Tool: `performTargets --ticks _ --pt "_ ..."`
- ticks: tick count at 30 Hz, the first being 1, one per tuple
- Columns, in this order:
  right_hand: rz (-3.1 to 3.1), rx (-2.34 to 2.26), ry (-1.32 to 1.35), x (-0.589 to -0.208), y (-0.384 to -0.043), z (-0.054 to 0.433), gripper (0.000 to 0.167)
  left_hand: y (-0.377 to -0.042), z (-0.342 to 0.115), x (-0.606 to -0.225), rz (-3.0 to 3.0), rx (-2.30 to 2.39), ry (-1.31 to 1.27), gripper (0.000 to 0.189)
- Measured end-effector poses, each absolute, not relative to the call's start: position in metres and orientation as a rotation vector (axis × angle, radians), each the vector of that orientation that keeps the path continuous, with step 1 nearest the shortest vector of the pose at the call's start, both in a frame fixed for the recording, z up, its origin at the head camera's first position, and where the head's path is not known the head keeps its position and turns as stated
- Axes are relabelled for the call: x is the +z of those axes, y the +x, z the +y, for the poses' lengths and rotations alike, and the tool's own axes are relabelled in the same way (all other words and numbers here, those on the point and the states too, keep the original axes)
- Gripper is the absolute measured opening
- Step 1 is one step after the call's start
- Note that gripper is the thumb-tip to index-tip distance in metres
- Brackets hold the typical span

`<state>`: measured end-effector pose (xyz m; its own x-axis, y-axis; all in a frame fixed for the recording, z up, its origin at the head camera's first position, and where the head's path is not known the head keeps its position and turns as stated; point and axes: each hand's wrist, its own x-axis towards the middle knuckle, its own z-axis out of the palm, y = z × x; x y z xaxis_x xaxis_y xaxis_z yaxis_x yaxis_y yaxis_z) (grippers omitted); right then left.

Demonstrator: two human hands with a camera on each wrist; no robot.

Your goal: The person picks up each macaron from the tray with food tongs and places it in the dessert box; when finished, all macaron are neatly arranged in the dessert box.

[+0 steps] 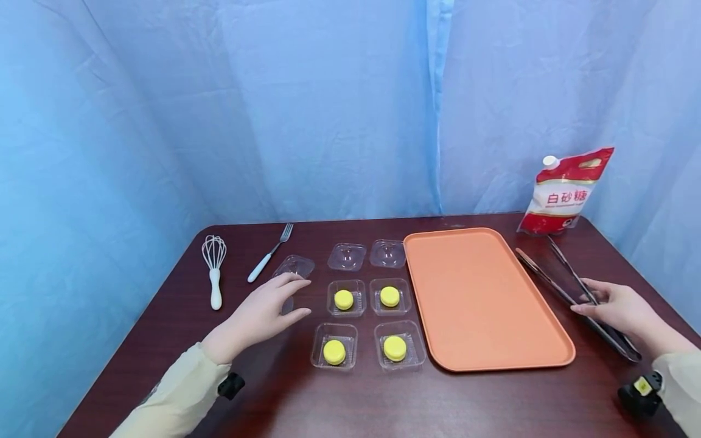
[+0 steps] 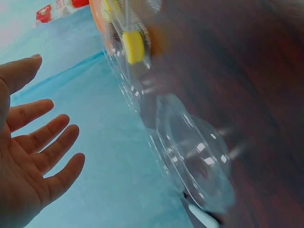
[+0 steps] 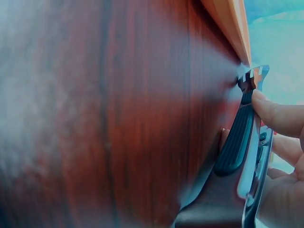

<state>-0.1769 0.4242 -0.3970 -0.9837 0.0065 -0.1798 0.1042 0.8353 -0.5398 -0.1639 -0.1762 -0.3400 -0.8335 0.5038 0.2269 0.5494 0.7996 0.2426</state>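
Note:
My left hand (image 1: 263, 310) hovers above the table with its fingers apart and holds nothing. Below and beyond it lies a clear plastic lid (image 1: 296, 265), while another clear piece is partly hidden by the hand. In the left wrist view, a domed lid (image 2: 194, 152) stands apart from the spread fingers. On the right, my right hand (image 1: 619, 307) grips metal tongs (image 1: 547, 278), whose arms are spread. The right wrist view shows the thumb against the tongs' dark ribbed handle (image 3: 237, 137), with fingers on the other side.
Several clear boxes, each with a yellow macaron (image 1: 394, 348), stand mid-table, with lids (image 1: 347, 257) behind. An orange tray (image 1: 487, 298) lies between them and the tongs. A sugar pouch (image 1: 564, 194) stands back right; a whisk (image 1: 215, 274) and fork (image 1: 269, 255) lie left.

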Motion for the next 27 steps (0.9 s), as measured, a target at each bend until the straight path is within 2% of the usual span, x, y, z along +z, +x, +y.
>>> performTargets --ticks 7,15,27 --pt "2.871 -0.757 0.211 -0.398 -0.181 0.429 0.1 -0.152 -0.198 -0.348 -2.812 -0.391 -0.805 0.051" --pt "2.904 -0.682 0.241 -0.398 -0.18 0.43 0.101 -0.143 -0.217 -0.357 -2.871 -0.391 -0.758 0.051" --pt "2.895 -0.706 0.286 -0.403 -0.18 0.431 0.103 -0.147 -0.223 -0.367 -3.039 -0.41 -0.742 0.055"
